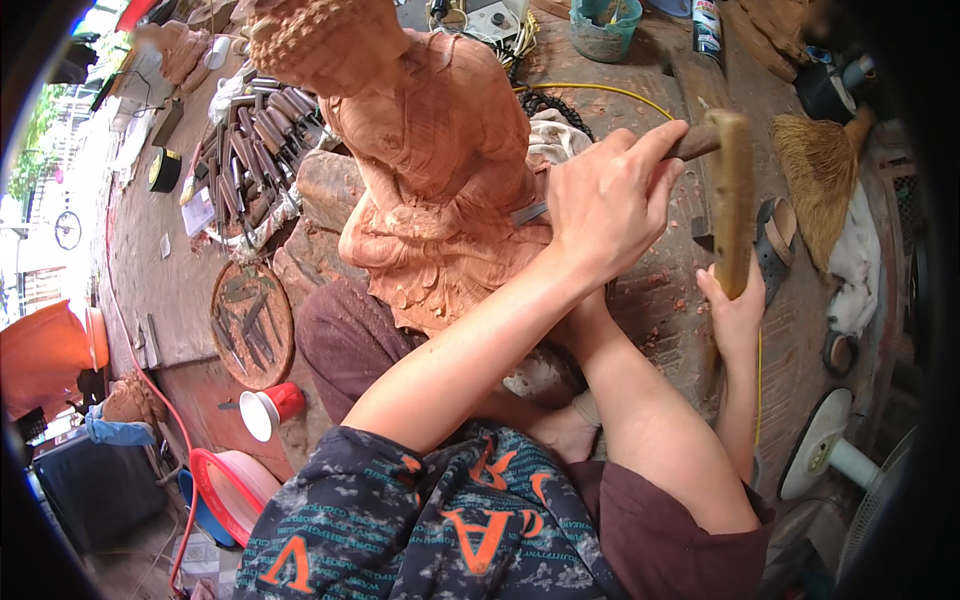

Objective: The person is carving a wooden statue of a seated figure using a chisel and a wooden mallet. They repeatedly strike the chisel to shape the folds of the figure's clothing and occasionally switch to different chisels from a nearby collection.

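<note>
A reddish-brown carved seated figure (440, 140) stands in front of me, leaning against my lap area. My left hand (615, 195) is closed round a chisel (690, 142), whose metal blade reaches the figure's right side near its base. In my right hand (735, 310) is a wooden mallet (735, 200), gripped at its lower end and held upright. The mallet's upper end is at the butt of the chisel handle; whether they touch, I cannot tell. Part of the chisel is hidden behind my left fingers.
Many chisels (265, 135) lie piled at the left. Nearer is a round tray (222, 290) of small tools, beside a red and white cup (272, 410). A broom (815, 170), sandal (775, 240) and fan (822, 445) are at the right; a teal container (605, 40) stands behind.
</note>
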The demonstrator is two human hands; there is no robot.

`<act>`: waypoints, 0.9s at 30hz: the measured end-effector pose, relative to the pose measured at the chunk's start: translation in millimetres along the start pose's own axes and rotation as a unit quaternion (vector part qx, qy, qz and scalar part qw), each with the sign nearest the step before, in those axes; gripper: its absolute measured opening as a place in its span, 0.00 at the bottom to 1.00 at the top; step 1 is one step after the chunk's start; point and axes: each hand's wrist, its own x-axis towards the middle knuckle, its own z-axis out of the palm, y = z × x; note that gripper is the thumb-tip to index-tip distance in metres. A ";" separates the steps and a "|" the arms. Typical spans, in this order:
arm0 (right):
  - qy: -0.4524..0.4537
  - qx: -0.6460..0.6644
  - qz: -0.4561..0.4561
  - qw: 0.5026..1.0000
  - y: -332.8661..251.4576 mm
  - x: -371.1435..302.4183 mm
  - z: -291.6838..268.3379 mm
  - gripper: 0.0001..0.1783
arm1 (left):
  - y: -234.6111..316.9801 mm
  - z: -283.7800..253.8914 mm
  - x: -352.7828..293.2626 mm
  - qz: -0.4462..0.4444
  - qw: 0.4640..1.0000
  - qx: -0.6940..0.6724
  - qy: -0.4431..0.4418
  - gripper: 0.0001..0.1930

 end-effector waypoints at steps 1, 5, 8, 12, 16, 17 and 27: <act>-0.016 -0.015 -0.006 1.000 -1.8 1.1 -1.0 0.16 | 0.1 -2.6 -0.9 0.000 1.000 0.006 -0.005 0.15; -0.005 0.154 0.132 0.979 3.2 3.2 -2.5 0.23 | 0.6 -1.2 -2.4 0.038 0.999 -0.019 0.002 0.15; 0.020 0.217 0.146 0.965 -8.0 2.7 -3.1 0.25 | 5.2 0.1 -0.6 0.032 0.999 -0.028 -0.002 0.15; 0.010 0.062 0.045 0.997 -9.5 -2.9 -2.6 0.22 | 2.1 -2.0 1.4 0.015 0.999 -0.051 -0.004 0.14; 0.012 0.060 0.078 0.995 2.1 -2.2 -2.0 0.23 | 0.6 -1.7 0.9 0.011 0.999 -0.048 -0.008 0.14; 0.001 0.057 0.080 0.995 1.4 -3.4 -2.4 0.23 | 1.0 -1.7 0.9 0.008 0.999 -0.048 -0.012 0.14; -0.020 0.079 0.113 0.990 -8.1 -4.1 -4.1 0.19 | 0.5 -4.1 -0.4 0.010 0.999 -0.026 -0.037 0.14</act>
